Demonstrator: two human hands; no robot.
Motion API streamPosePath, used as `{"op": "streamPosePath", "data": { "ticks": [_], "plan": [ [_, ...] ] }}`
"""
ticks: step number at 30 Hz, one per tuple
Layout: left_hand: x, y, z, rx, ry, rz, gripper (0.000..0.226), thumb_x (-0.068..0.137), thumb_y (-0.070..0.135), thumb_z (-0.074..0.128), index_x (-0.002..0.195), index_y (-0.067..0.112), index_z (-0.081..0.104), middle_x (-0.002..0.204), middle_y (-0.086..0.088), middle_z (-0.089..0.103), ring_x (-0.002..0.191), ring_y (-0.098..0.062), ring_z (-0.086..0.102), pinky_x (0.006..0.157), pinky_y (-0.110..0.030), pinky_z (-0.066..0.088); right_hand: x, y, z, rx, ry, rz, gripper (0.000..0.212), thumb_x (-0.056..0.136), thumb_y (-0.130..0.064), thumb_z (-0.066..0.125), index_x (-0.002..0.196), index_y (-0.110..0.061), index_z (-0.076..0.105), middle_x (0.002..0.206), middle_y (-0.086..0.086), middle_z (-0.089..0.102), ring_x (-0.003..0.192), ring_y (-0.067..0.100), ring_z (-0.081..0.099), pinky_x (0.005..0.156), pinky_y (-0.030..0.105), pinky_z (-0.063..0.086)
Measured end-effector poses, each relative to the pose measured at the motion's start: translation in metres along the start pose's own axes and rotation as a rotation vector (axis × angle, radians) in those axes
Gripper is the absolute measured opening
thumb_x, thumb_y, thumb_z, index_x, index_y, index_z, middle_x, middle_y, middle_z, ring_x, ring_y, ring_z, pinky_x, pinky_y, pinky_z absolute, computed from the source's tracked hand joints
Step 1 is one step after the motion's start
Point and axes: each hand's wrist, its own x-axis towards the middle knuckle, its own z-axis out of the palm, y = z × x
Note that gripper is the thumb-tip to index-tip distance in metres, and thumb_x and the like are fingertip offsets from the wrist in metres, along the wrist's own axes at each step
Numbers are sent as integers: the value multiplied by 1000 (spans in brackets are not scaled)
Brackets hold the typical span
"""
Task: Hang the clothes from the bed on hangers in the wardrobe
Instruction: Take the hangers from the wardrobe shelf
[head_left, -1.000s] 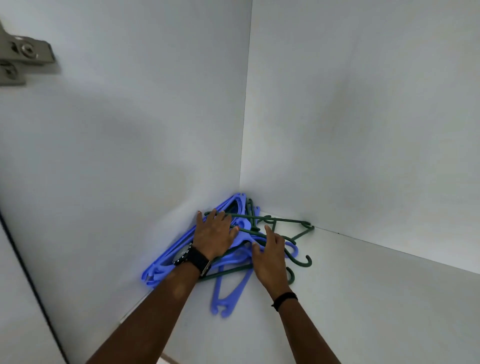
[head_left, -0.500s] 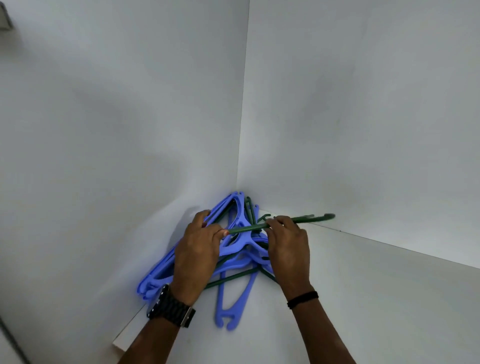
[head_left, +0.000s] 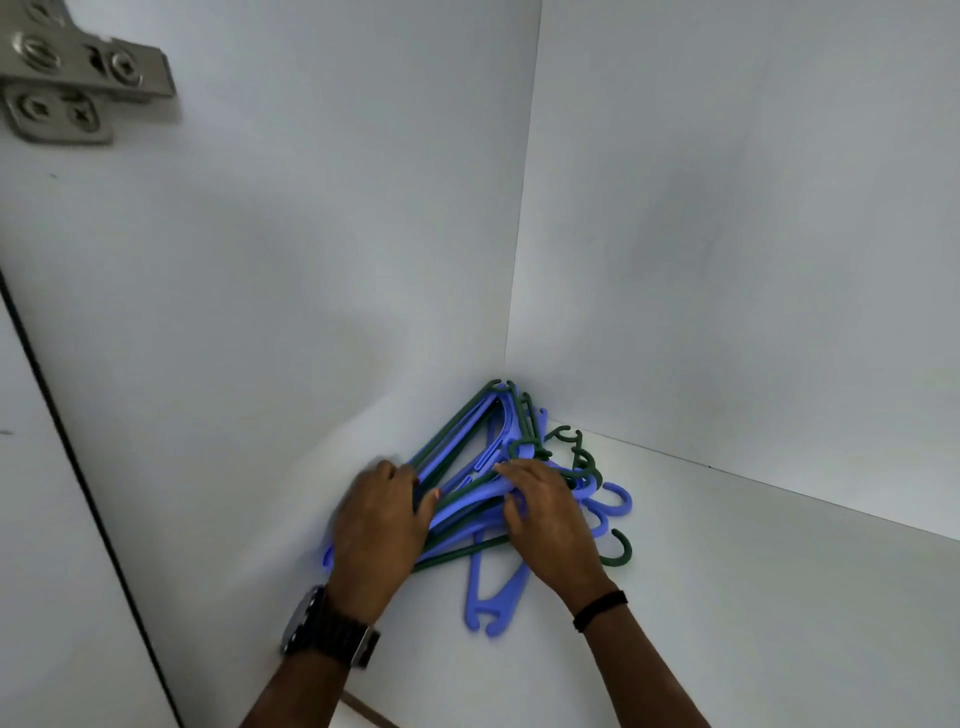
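The pile of hangers (head_left: 488, 499) is lying in the wardrobe shelf (head_left: 727, 597) corner. Left hand (head_left: 382, 525) and right hand (head_left: 548, 519) are resting on the pile; whether either grip is closing around a hanger, I cannot tell.

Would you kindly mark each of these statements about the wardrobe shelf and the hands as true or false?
1. The pile of hangers lies in the shelf's back left corner. True.
2. All the hangers are blue. False: blue and dark green ones are mixed together.
3. Both hands are on the pile. True: the left hand is at its left side and the right hand lies on top.
4. A shirt hangs from one hanger. False: no clothes are in view.
5. A wristwatch is on the right wrist. False: it is on the left wrist; the right wrist wears a thin black band.
6. A metal hinge is fixed at the upper left. True.
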Motion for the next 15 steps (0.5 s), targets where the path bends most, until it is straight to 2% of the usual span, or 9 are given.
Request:
{"op": "streamPosePath", "data": {
  "ticks": [2, 3, 5, 7, 10, 12, 14, 15],
  "plan": [
    [15, 5, 0, 30, -2, 36, 22, 77, 11, 78, 77, -3, 61, 77, -20, 57, 71, -37, 58, 60, -41, 49, -9, -1, -5, 107, 95, 74, 17, 93, -6, 55, 105, -6, 67, 102, 4, 63, 92, 12, 56, 82, 7, 36],
    [23, 7, 2, 44, -48, 33, 22, 81, 14, 74, 83, -4, 61, 84, -20, 57, 77, -36, 58, 63, -40, 47, -13, -1, -7, 143, 133, 130, 12, 94, -8, 56, 90, -6, 67, 86, 3, 62, 78, 11, 54, 71, 8, 37],
    [38, 11, 11, 110, -207, -9, 31, 93, 29, 59, 104, 0, 56, 106, -17, 55, 97, -32, 55, 77, -37, 43, -25, 3, -10, 139, 105, 275, 32, 97, -20, 54, 67, -7, 54, 61, 1, 50, 56, 11, 43, 56, 15, 36],
    [50, 17, 18, 209, -351, -40, 43, 96, 43, 50, 117, 5, 48, 119, -14, 53, 109, -29, 52, 86, -35, 41, -38, 7, -13, 89, -23, 387, 46, 99, -31, 49, 59, -12, 38, 54, -2, 39, 50, 9, 34, 51, 18, 35],
    [63, 27, 27, 305, -425, -95, 62, 91, 55, 52, 127, 5, 42, 126, -14, 54, 115, -29, 54, 90, -36, 44, -49, 13, -14, 81, -187, 475, 46, 101, -38, 42, 62, -19, 29, 60, -7, 35, 57, 8, 34, 51, 17, 32],
    [70, 31, 32, 339, -478, -134, 71, 89, 58, 54, 132, 4, 39, 130, -16, 53, 119, -30, 53, 94, -37, 43, -49, 14, -15, 210, -210, 539, 42, 101, -36, 41, 67, -14, 34, 67, -4, 40, 65, 11, 38, 59, 16, 35],
    [76, 34, 34, 363, -543, -166, 77, 87, 62, 53, 134, 3, 38, 135, -18, 50, 122, -31, 51, 98, -37, 41, -45, 12, -16, 470, -168, 647, 32, 101, -31, 44, 78, -9, 44, 77, 4, 47, 74, 15, 47, 74, 30, 48],
    [79, 34, 35, 361, -577, -183, 79, 87, 63, 52, 136, 3, 37, 137, -18, 47, 124, -31, 49, 100, -37, 40, -43, 10, -16, 632, -135, 704, 25, 101, -26, 46, 83, -9, 49, 82, 6, 49, 79, 17, 49, 78, 35, 49]
  ]
}}
